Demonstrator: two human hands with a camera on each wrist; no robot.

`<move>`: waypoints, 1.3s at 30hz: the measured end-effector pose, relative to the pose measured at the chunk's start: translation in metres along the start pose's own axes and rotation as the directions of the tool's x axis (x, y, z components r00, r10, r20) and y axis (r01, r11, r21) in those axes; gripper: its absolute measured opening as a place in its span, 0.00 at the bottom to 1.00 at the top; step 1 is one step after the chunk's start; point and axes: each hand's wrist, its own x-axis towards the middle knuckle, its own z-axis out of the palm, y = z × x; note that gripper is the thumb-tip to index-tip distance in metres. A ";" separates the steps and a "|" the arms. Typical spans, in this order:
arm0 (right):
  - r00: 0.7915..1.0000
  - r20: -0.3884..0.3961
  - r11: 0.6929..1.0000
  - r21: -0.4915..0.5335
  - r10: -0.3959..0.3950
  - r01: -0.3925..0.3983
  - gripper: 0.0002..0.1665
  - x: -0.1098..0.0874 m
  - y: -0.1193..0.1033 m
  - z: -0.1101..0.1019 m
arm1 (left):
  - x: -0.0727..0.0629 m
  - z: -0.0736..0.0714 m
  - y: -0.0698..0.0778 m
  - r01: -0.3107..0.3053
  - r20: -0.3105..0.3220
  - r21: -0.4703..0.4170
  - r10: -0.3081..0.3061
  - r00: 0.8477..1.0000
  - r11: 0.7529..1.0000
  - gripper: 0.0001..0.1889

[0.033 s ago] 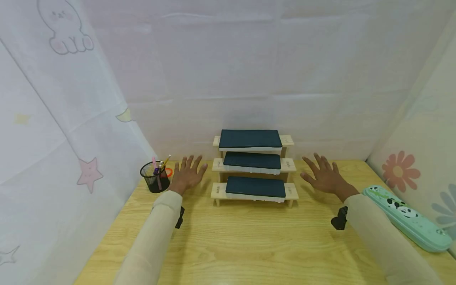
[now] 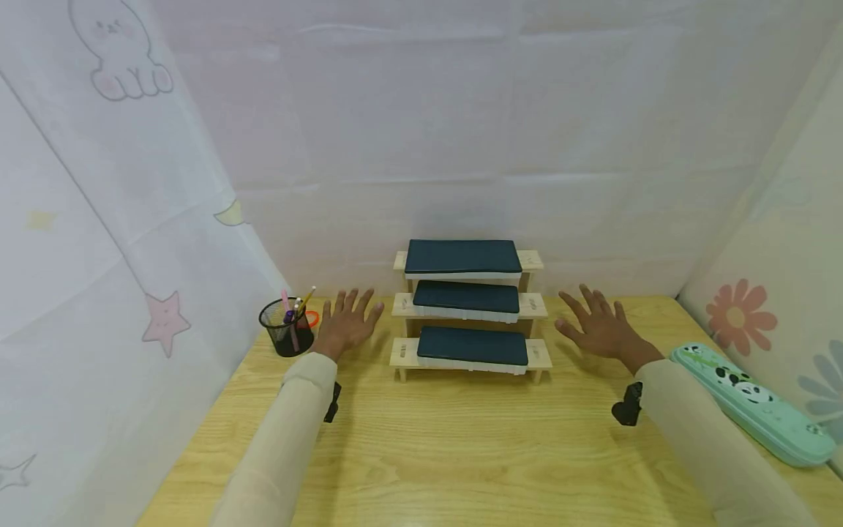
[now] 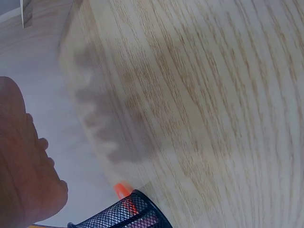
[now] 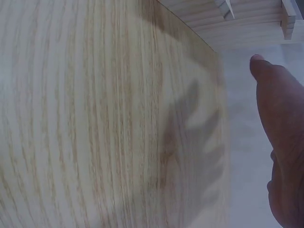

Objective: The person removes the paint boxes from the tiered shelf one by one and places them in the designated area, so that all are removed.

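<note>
My left hand (image 2: 345, 324) is held palm down with its fingers spread, between the black mesh pen cup (image 2: 285, 329) and a three-step wooden stand (image 2: 538, 353). It holds nothing. On the other side of the stand, my right hand (image 2: 602, 326) also has its fingers spread and holds nothing. Both hands cast shadows on the wooden table (image 2: 474, 454). Each step carries a dark blue-topped, white-sided block: a top one (image 2: 462, 256), a middle one (image 2: 466, 296) and a bottom one (image 2: 472, 345). In the left wrist view, the cup's rim (image 3: 151, 207) shows below the hand.
Pens and pencils (image 2: 301, 298) stand in the cup, with an orange ring-shaped handle (image 2: 312, 318) beside it. A mint-green panda pencil case (image 2: 754, 402) lies at the table's right edge, partly behind my right sleeve. Printed cloth (image 2: 461, 132) hangs behind and along both sides.
</note>
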 end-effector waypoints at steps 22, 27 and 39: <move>0.969 -0.213 0.858 0.466 -0.129 0.216 0.41 0.049 -0.043 -0.057 | 0.011 -0.023 0.057 -0.195 -0.140 -0.887 0.159 0.977 0.419 0.33; 0.957 -0.219 0.819 0.501 -0.192 0.279 0.42 0.065 -0.073 -0.070 | 0.005 -0.031 0.080 -0.178 -0.116 -0.909 0.183 0.976 0.377 0.30; 0.971 -0.113 0.965 0.136 -0.209 0.223 0.47 0.078 -0.100 -0.068 | 0.006 -0.020 0.084 -0.161 -0.116 -0.884 0.127 0.985 0.438 0.27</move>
